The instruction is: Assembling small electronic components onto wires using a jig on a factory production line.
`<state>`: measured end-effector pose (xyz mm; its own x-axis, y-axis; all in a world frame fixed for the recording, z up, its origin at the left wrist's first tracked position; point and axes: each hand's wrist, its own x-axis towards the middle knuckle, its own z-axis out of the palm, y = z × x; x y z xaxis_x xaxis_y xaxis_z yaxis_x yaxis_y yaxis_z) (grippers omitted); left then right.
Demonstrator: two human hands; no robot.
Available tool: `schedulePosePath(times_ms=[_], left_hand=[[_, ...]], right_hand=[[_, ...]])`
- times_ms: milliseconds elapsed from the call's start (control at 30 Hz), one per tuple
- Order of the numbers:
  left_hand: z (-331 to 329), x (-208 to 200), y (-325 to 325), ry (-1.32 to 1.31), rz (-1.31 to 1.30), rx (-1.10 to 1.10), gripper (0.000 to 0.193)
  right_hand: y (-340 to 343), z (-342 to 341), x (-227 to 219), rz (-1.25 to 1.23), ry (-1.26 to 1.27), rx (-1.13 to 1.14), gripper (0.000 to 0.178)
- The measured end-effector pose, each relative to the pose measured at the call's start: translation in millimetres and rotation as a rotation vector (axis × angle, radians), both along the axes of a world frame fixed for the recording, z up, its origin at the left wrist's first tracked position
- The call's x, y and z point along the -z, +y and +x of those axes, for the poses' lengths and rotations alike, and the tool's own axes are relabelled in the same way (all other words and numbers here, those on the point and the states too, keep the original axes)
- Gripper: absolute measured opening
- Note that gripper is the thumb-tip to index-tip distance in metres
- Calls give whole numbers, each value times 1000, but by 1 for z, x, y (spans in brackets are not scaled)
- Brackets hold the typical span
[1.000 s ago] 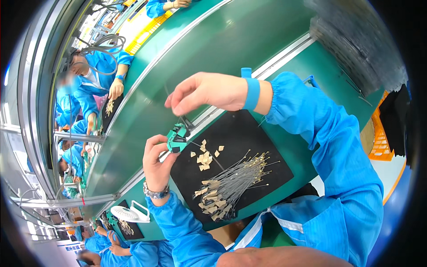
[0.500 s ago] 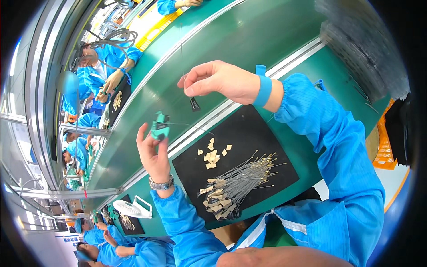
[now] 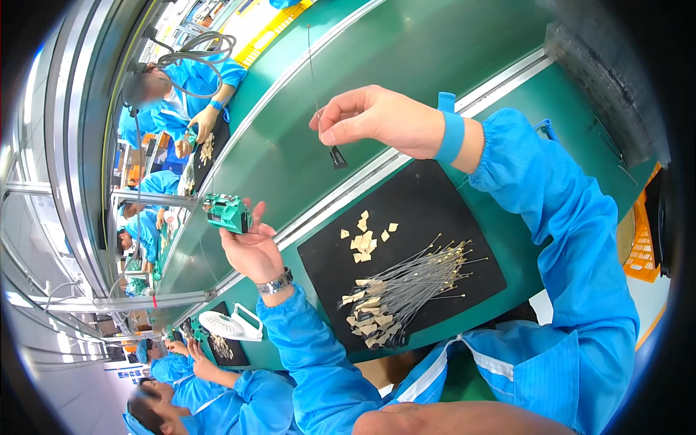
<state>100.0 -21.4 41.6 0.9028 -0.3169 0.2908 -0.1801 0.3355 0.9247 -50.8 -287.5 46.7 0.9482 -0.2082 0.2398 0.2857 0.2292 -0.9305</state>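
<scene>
The right hand [image 3: 377,119] is raised above the green belt [image 3: 304,145], its thumb and forefinger pinched shut on a thin wire [image 3: 313,72] that runs up from the fingertips and ends below them in a small dark connector [image 3: 338,157] hanging just under the hand. The left hand [image 3: 250,246] is held up to the left of the black mat [image 3: 435,210], fingers curled around a small green part [image 3: 227,212] that sits at its fingertips, well apart from the wire and the right hand. The black mat lies on the bench [image 3: 580,94] between the two forearms; on it, near its middle, is a scatter of small tan squares [image 3: 365,239], and toward its near edge a bundle of thin wires with tan tags [image 3: 406,286]. A white fan [image 3: 228,324] sits on the bench to the left of the mat, below the left wrist. Other people in blue sleeves [image 3: 196,80] work along the belt, far left of the mat.
</scene>
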Motion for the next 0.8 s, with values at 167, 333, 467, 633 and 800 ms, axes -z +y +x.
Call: schedulePosePath(times_ms=[167, 333, 467, 633, 800], left_hand=[[7, 8, -13, -223, 177, -26, 26], [73, 43, -36, -1043, 853, -271, 24], [110, 53, -78, -1167, 957, -318, 16], [145, 65, -133, -1192, 968, -339, 14], [174, 76, -171, -897, 740, -375, 25]], right_hand=[[-4, 4, 7, 8, 5, -5, 18], [-3, 8, 13, 27, 26, -32, 17], [-7, 9, 19, 43, 25, -21, 15], [-13, 13, 25, 36, 62, 3, 14], [-12, 21, 31, 14, 104, 7, 14]])
